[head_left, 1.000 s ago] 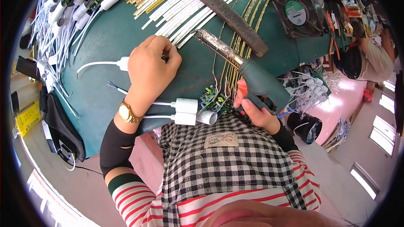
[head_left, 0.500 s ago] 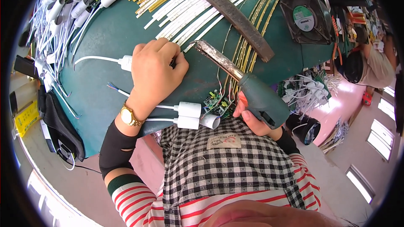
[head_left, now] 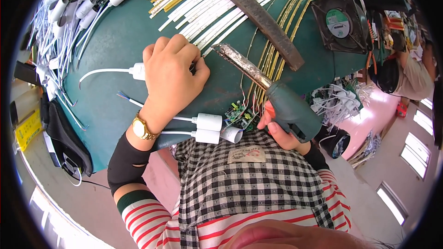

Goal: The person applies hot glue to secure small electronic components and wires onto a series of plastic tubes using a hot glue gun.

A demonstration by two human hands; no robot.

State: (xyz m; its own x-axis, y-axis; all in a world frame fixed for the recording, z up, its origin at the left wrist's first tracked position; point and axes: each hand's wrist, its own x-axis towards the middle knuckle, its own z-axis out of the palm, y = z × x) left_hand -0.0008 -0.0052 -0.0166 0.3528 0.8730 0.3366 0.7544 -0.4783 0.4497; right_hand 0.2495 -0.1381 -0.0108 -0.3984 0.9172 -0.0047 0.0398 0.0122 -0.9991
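My left hand (head_left: 173,71), with a gold watch at the wrist, is closed beside the near ends of the white LED strips (head_left: 212,22). Something dark shows between its thumb and fingers, too hidden to name. A white cylindrical housing with a cable (head_left: 138,71) pokes out from behind that hand. Gripped in my right hand (head_left: 281,134) is a soldering iron (head_left: 295,112) with a thick dark green handle. Its discoloured metal barrel points up and left, the tip close to the strip ends. Below the barrel, a green circuit board (head_left: 240,112) with thin wires lies near the apron.
Two white cabled housings (head_left: 207,129) lie at the table's near edge. A dark metal bar (head_left: 260,22) rests across the strips. A black fan (head_left: 339,21) stands at the far right. Many cabled housings (head_left: 87,15) are heaped at the far left. Another person (head_left: 408,75) sits at the right.
My left hand has shifted very slightly, its knuckles a little higher. The soldering iron sits marginally further right in the picture, as do the fan and bar. Both grips look the same.
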